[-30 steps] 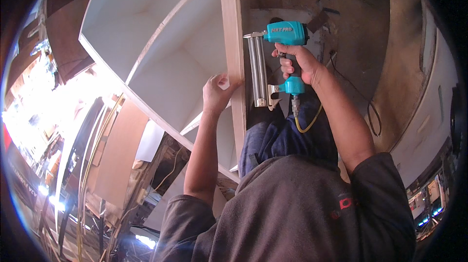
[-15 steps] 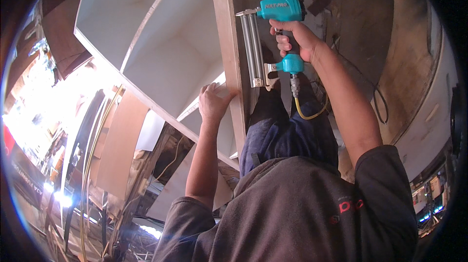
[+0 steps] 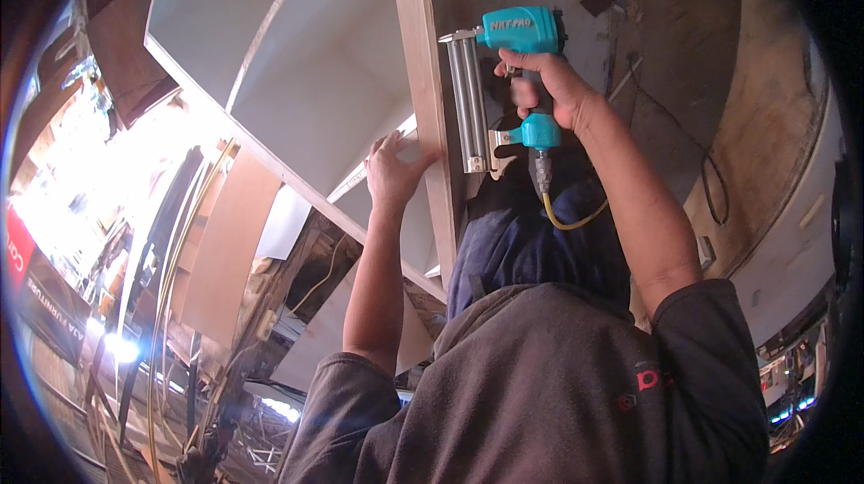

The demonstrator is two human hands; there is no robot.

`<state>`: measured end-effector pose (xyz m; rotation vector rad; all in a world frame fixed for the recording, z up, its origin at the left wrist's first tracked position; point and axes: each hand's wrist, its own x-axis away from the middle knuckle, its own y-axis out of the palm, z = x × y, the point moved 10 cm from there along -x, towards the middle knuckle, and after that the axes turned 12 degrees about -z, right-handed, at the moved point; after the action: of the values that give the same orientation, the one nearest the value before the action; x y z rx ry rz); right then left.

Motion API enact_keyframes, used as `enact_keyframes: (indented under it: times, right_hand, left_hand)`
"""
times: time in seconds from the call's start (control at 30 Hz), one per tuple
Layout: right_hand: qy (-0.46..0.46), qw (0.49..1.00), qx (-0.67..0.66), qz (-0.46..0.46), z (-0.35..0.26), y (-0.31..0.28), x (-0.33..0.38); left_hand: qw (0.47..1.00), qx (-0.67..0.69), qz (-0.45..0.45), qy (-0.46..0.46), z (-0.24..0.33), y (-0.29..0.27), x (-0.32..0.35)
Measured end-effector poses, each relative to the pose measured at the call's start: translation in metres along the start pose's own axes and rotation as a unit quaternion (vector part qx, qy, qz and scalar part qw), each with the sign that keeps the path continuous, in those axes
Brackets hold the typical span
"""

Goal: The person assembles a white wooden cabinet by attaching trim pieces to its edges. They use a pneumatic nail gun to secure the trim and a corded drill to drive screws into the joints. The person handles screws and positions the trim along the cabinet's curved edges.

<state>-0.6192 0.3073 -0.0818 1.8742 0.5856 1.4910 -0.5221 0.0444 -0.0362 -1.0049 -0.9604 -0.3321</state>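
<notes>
A teal pneumatic nail gun with a long silver magazine is in my right hand, whose fingers wrap its dark grip; the lower ones are blurred. Its nose points left, close to the face of a long pale wooden board; whether they touch, I cannot tell. A yellow air hose runs from the handle's base. My left hand grips the board lower down, thumb across its edge and fingers on the inner side, beside a white divider. The board forms one side of a white-lined cabinet.
At the left, wooden panels and long thin strips lean amid clutter, with bright light behind. A dark cable hangs over the brown surface on the right. A curved pale edge borders that side.
The view has shifted slightly, and the nail gun and right hand sit a little lower in it. Both hands keep their hold; the right lower fingers are now blurred.
</notes>
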Motion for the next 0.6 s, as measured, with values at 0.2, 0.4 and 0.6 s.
enact_keyframes:
  times: [0.2, 0.4, 0.6]
  right_hand:
    - [-0.001, 1.000, 0.011, 0.002, -0.004, 0.003, 0.002]
    - [-0.010, 1.000, 0.008, 0.028, -0.004, -0.002, 0.005]
    - [0.034, 0.999, 0.000, 0.019, 0.001, 0.000, -0.001]
  left_hand:
    - [0.999, 0.026, 0.000, -0.021, -0.004, -0.003, -0.002]
    - [0.999, 0.017, 0.034, 0.015, 0.003, -0.008, -0.002]
    - [0.999, 0.013, 0.032, -0.019, 0.004, -0.017, -0.014]
